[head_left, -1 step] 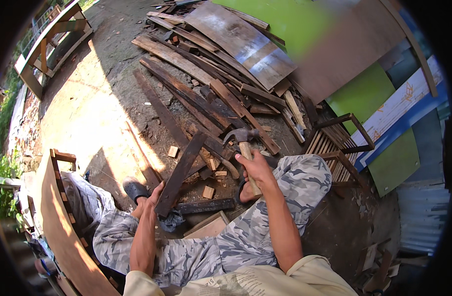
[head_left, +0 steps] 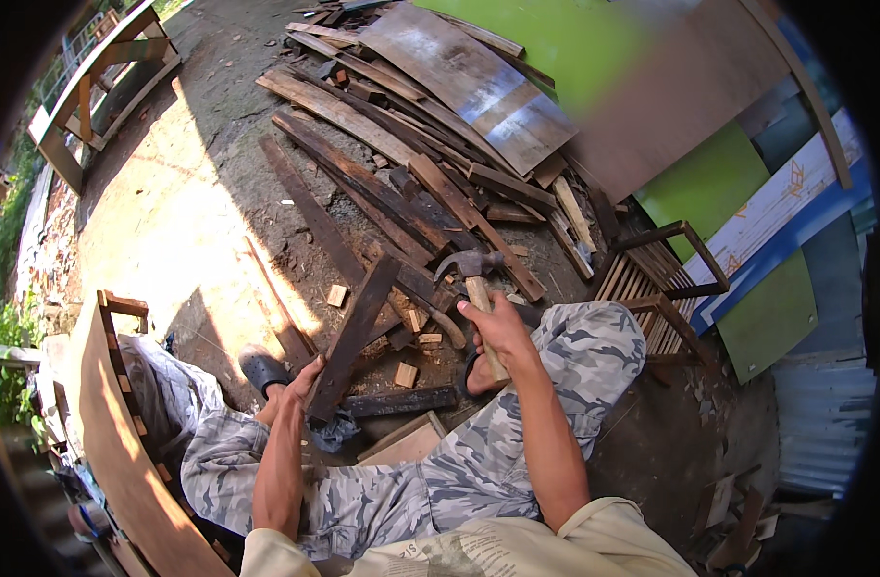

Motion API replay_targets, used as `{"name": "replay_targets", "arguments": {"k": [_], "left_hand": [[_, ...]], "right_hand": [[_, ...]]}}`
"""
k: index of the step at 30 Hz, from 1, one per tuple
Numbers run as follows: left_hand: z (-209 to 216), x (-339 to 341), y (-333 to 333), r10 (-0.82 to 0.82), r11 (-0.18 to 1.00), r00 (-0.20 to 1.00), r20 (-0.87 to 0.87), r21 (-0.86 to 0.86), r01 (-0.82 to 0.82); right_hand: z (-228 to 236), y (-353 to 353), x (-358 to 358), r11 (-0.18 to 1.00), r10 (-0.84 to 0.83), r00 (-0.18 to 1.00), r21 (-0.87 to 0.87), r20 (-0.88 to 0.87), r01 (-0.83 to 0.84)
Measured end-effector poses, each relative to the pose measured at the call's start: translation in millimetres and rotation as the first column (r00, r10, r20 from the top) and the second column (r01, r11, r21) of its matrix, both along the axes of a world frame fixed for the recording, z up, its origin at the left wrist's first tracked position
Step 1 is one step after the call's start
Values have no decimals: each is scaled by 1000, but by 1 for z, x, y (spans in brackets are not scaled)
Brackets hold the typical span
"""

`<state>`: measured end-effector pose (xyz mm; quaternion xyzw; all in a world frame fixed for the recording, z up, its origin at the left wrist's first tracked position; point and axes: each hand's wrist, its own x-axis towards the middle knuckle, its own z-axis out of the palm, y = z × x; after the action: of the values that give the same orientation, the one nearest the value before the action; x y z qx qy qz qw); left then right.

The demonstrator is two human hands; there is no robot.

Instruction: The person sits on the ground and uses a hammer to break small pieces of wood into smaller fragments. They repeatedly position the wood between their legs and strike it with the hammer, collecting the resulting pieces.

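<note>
My left hand point(head_left: 303, 381) is closed around the near end of a dark wooden board point(head_left: 355, 332), which slants up and away in front of me. In my right hand point(head_left: 502, 329) is a claw hammer point(head_left: 475, 286), gripped by its pale wooden handle. Its metal head points away from me and stands apart from the board. Beneath and around them lie small light wood blocks point(head_left: 406, 375) and a short black timber piece point(head_left: 401, 401). A wooden tool handle point(head_left: 447, 329) shows just beyond the board. My left fingertips are partly hidden by the board.
A large heap of old planks point(head_left: 392, 192) spreads ahead, with a plywood sheet point(head_left: 478, 96) on top. To the right stands a slatted wooden chair point(head_left: 651, 279) near green panels point(head_left: 771, 317). A curved wooden piece point(head_left: 123, 452) is at my left; a wooden frame point(head_left: 89, 96) stands far left.
The board has turned slightly in my left hand, showing more of its narrow edge. The right hand and hammer have stayed in place.
</note>
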<state>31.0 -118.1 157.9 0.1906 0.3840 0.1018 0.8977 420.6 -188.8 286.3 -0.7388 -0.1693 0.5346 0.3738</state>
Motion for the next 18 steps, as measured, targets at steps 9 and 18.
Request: {"name": "replay_targets", "arguments": {"k": [9, 18], "left_hand": [[5, 54, 20, 276, 249, 448, -850, 513, 821], [-43, 57, 27, 395, -88, 409, -823, 409, 908]], "right_hand": [[-12, 3, 11, 999, -31, 999, 13, -14, 31], [-30, -7, 12, 994, -82, 987, 76, 138, 72]]}}
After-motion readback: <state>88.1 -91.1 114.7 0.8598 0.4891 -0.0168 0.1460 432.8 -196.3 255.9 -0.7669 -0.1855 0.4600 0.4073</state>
